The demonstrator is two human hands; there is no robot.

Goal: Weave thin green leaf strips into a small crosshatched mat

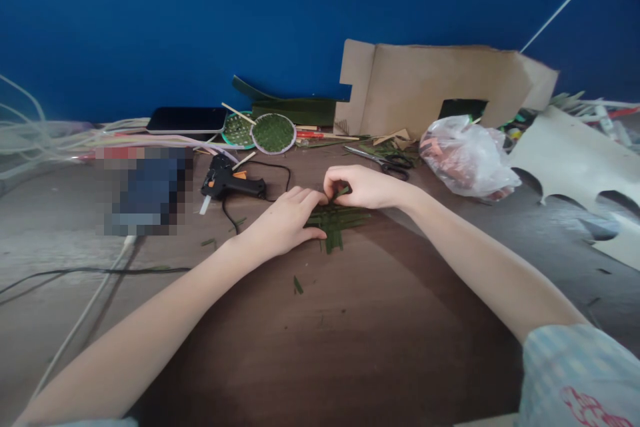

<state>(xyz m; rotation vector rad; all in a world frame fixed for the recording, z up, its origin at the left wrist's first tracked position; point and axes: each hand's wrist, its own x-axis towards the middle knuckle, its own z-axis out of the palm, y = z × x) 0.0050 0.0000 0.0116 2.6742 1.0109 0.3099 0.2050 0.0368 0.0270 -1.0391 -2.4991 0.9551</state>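
On the brown table lies a small mat of interlaced green leaf strips (336,221), its ends sticking out to the right and front. My left hand (285,221) rests over the mat's left side, thumb and fingers spread apart, the fingertips near the far edge. My right hand (357,187) is at the mat's far side, thumb and forefinger pinched on a green leaf strip (343,191). The two hands nearly touch at the fingertips. Part of the weave is hidden under the left hand. A loose leaf scrap (298,285) lies in front of the mat.
A black glue gun (233,181) with its cord lies left; scissors (383,161) lie behind my right hand. Two round green-filled hoops (273,133), a dark phone (186,119), cut cardboard (420,83) and a plastic bag (467,157) stand further back. A blurred device (153,190) is at left.
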